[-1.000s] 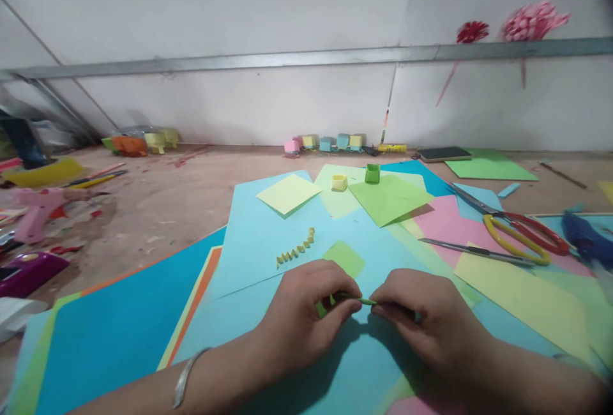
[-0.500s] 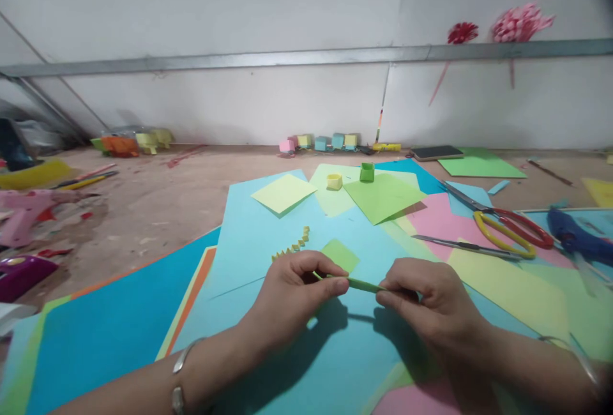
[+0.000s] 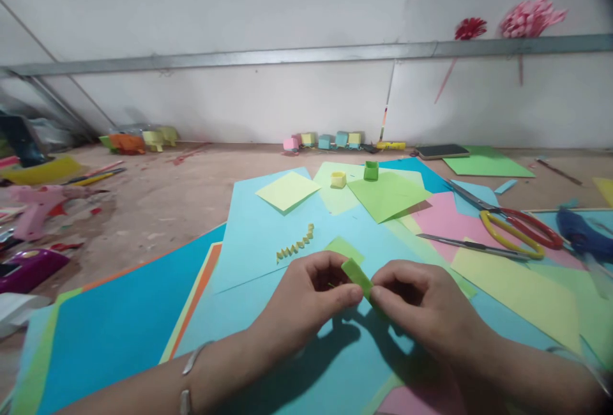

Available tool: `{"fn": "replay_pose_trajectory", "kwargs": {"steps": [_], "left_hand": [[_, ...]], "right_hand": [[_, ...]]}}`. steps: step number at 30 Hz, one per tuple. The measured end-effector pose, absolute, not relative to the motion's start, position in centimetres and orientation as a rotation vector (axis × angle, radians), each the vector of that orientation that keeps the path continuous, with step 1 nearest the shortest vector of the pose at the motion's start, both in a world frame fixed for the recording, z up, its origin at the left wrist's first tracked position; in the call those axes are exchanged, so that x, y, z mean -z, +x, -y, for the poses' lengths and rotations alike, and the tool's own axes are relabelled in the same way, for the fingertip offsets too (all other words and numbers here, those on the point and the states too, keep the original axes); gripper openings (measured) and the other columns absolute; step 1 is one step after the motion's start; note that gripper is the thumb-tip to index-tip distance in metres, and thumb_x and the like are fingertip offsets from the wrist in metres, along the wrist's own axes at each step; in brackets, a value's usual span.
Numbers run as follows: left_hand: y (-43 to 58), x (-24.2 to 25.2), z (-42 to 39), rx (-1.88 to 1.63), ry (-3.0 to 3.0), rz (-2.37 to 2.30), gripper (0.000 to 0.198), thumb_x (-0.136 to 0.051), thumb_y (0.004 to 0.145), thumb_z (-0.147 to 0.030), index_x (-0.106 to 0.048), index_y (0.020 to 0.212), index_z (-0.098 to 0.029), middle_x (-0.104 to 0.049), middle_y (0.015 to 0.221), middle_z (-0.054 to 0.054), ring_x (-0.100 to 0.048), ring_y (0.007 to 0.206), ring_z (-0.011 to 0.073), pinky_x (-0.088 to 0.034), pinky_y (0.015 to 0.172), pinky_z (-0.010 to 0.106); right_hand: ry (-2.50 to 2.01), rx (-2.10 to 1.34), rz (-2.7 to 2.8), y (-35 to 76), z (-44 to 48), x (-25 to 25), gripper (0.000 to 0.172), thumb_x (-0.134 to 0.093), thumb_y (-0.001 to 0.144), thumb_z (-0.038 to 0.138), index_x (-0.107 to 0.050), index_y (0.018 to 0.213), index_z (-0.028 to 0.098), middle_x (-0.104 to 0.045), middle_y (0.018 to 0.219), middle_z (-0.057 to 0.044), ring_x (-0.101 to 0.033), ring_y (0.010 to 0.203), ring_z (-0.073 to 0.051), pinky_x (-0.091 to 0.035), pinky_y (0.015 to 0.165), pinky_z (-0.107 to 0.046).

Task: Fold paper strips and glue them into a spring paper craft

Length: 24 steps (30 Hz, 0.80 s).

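A narrow green paper strip (image 3: pixel 357 276) is held between both hands, above light blue paper (image 3: pixel 258 211). My left hand (image 3: pixel 313 294) pinches it from the left, thumb at its lower edge. From the right, my right hand (image 3: pixel 421 306) grips its lower end between thumb and finger; part of the strip is hidden by the fingers. Just behind the hands lies a small green paper square (image 3: pixel 345 248). A zigzag-folded yellow paper strip (image 3: pixel 295 246) rests to the left of it. Farther back stand a small yellow paper box (image 3: pixel 338 179) and a small green paper box (image 3: pixel 371 170).
Scissors (image 3: pixel 517 230) and a craft knife (image 3: pixel 474 246) lie on papers at right, beside a blue glue gun (image 3: pixel 584 230). A pink glue gun (image 3: pixel 36 207) lies at left. Several small paper cubes (image 3: pixel 325 141) line the wall. Dark blue sheets (image 3: pixel 119 319) spread at front left.
The green strip has turned from nearly level and edge-on to slanted, its flat face now showing. My hands have come closer together. The view has shifted slightly.
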<state>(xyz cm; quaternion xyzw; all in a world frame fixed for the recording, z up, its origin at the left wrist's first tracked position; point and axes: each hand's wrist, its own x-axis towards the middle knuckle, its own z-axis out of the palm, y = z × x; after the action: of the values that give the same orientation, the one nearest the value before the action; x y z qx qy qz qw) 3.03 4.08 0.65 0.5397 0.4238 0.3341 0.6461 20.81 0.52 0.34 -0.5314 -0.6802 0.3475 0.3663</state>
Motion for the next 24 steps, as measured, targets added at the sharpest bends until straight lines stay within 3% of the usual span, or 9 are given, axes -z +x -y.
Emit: {"fn": "replay_pose_trajectory", "kwargs": {"steps": [9, 14, 19, 24], "left_hand": [[3.5, -0.54, -3.4, -0.727, 1.151, -0.963, 0.02, -0.07, 0.066, -0.029, -0.055, 0.07, -0.016, -0.05, 0.057, -0.005, -0.046, 0.049, 0.0084, -0.04, 0.049, 0.023], [3.38, -0.22, -3.39, -0.685, 1.245, -0.994, 0.014, -0.067, 0.066, -0.023, -0.056, 0.068, -0.016, -0.05, 0.054, -0.004, -0.046, 0.047, 0.0082, -0.036, 0.047, 0.023], [3.31, -0.5, -3.29, -0.689, 1.253, -0.936, 0.009, -0.064, 0.066, -0.018, -0.056, 0.07, -0.016, -0.052, 0.054, -0.004, -0.044, 0.044, 0.0071, -0.035, 0.044, 0.022], [3.21, -0.76, -3.18, -0.722, 1.158, -0.872, 0.008, -0.061, 0.064, -0.016, -0.055, 0.069, -0.017, -0.05, 0.052, -0.007, -0.042, 0.042, 0.0055, -0.032, 0.042, 0.019]], "right_hand": [[-1.46, -1.235, 1.593, 20.58, -0.35, -0.09, 0.021, -0.058, 0.078, 0.035, -0.058, 0.067, 0.018, -0.052, 0.062, 0.002, -0.047, 0.061, -0.013, -0.039, 0.056, -0.025], [-1.396, -1.223, 1.539, 20.53, -0.36, 0.13, 0.016, -0.06, 0.079, 0.035, -0.056, 0.078, 0.019, -0.052, 0.067, 0.003, -0.048, 0.064, -0.013, -0.04, 0.058, -0.025], [-1.34, -1.164, 1.563, 20.42, -0.43, 0.41, 0.011, -0.059, 0.081, 0.028, -0.054, 0.075, 0.02, -0.048, 0.064, 0.004, -0.045, 0.06, -0.011, -0.038, 0.055, -0.023], [-1.284, -1.156, 1.629, 20.6, -0.23, 0.65, 0.012, -0.058, 0.086, 0.03, -0.057, 0.079, 0.02, -0.054, 0.07, 0.003, -0.049, 0.065, -0.012, -0.042, 0.06, -0.024]]}}
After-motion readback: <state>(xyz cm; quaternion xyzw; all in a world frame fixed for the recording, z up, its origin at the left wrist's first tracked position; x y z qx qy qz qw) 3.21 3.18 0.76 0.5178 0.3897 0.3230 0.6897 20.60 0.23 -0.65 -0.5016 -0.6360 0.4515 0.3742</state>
